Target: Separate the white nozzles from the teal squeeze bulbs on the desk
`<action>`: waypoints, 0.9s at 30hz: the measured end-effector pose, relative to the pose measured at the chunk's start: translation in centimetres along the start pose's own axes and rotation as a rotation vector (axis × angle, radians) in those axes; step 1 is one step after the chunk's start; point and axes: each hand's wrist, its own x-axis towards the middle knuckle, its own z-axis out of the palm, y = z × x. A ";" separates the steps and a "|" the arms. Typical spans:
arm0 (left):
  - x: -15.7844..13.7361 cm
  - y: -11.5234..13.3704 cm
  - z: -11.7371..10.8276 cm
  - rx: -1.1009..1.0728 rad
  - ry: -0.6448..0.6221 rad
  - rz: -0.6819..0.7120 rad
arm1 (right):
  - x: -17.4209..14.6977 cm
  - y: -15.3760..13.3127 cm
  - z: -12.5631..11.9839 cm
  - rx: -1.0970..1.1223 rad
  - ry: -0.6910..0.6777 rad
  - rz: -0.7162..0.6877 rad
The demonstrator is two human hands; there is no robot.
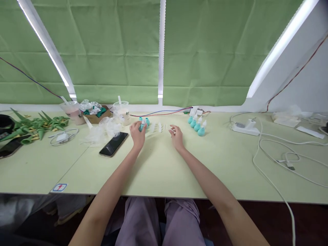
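My left hand [137,136] is closed around a small teal squeeze bulb [141,127], thumb on one side and fingers on the other. Just behind it stand two more teal bulbs [147,121] without tips. In rows between my hands lie small translucent white nozzle pieces [160,127]. My right hand [176,137] is at the right end of these rows, fingers curled in a pinch; a whitish bit shows at the fingertips, too small to name. Farther right, several teal bulbs with white pointed nozzles [201,130] stand upright in a slanting line.
A black phone [113,145] and crumpled clear plastic bags [102,131] lie left of my left hand. Behind them are drink cups [122,112] and a cardboard box [98,117]. Green plastic pieces [38,126] lie far left. On the right, a power strip [245,128] trails white cables [269,140].
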 end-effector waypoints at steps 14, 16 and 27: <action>9.0 -9.7 3.6 0.036 -0.169 -0.289 | 0.2 0.8 0.2 -0.158 -0.008 0.071; 8.9 -9.9 4.1 0.018 -0.163 -0.276 | 0.3 0.8 0.2 -0.132 -0.019 0.063; 8.5 -11.5 5.4 -0.097 -0.133 -0.274 | 0.4 1.1 0.5 -0.057 -0.008 -0.001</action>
